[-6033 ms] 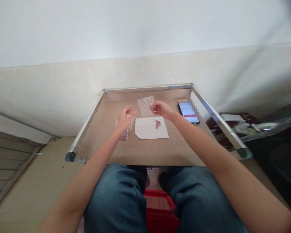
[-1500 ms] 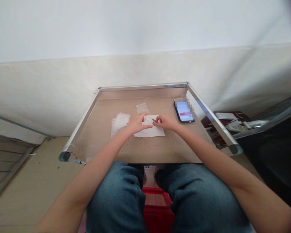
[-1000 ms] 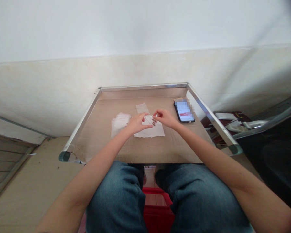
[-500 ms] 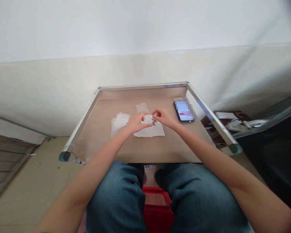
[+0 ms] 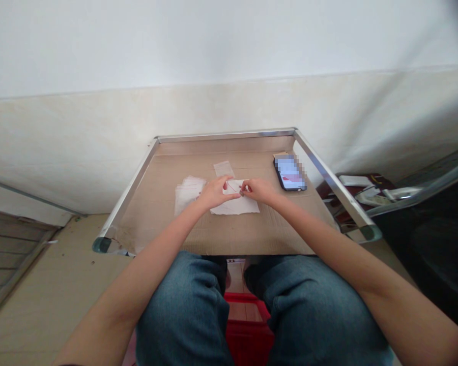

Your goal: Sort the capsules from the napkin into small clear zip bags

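My left hand (image 5: 214, 192) rests over a white paper sheet (image 5: 238, 207), its thumb and index finger spread in a C shape. Between them runs a thin reddish line, perhaps the edge of a clear bag; whether the fingers touch it I cannot tell. Facing it, my right hand (image 5: 260, 190) has its fingertips pinched at small brown pieces (image 5: 241, 192) on the sheet. The fingers mostly cover these pieces, and their kind is too small to make out. Left of my left hand lies a stack of thin, whitish, see-through sheets or bags (image 5: 187, 194) with faint reddish lines.
A small clear strip (image 5: 224, 169) lies behind my hands. The phone (image 5: 290, 173) is at the right on the cardboard-covered table (image 5: 152, 203). A raised metal frame (image 5: 225, 134) edges the table near the wall. Below, a red container (image 5: 248, 335) stands between my knees.
My right hand has come down slightly, its fingertips now closed at the small brown pieces that showed beneath them before. My left hand has stayed almost still.
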`<state>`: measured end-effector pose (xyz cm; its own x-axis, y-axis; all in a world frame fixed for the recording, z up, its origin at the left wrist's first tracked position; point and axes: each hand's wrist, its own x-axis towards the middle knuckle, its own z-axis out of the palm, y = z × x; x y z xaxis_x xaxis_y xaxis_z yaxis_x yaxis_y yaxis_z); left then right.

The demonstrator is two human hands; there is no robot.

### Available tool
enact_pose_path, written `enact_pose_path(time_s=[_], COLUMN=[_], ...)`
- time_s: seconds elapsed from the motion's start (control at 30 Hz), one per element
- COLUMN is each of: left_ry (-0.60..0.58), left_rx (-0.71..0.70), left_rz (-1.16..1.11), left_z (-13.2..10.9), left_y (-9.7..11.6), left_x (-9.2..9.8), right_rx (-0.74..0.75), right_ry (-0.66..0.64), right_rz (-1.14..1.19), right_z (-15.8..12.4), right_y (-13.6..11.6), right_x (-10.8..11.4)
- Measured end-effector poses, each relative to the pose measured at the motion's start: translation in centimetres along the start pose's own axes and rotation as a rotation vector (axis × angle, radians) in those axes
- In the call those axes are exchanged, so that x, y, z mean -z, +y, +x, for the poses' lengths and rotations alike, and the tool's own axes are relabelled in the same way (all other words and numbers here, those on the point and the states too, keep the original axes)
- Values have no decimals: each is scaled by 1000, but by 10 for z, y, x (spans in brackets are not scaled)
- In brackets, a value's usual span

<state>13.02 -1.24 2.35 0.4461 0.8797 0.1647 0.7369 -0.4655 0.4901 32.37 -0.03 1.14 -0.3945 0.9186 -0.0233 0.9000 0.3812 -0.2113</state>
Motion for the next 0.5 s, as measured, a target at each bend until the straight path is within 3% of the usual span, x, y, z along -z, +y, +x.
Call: enact_pose_path(time_s=[0.3, 0.5], left_ry=[1, 4], left_rx=[3, -7], left_rz=[2, -2], left_z=[0, 0], left_y=[1, -1], left_x=[1, 0], right_rx=[-5, -21], right_ry=[51, 188], right_rz=[76, 478], right_z=[0, 8], right_y=[4, 4], right_x=[-4, 6])
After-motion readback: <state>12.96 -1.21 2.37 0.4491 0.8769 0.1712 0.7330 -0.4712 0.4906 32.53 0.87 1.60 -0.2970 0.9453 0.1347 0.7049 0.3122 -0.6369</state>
